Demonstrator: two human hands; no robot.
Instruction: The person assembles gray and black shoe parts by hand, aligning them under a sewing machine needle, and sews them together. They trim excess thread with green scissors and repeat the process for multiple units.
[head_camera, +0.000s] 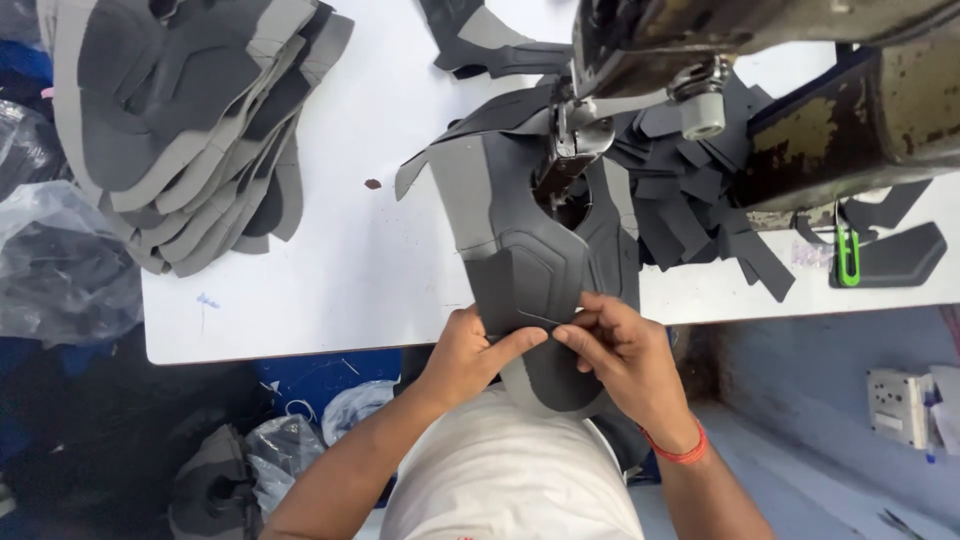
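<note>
The sewing machine head (640, 90) hides the far end of my grey shoe upper (530, 250). My left hand (468, 355) and right hand (622, 350) meet at the worktop (360, 240) edge, fingers pinched on the upper's near end, which overhangs toward my lap.

Just one cam, worn on the person's head, looking steeply down and fwd from close up. White tabletop (330, 250) fills the middle, sewing machine (760, 50) at far right, floor near the bottom edge. No 2nd view to share.
</note>
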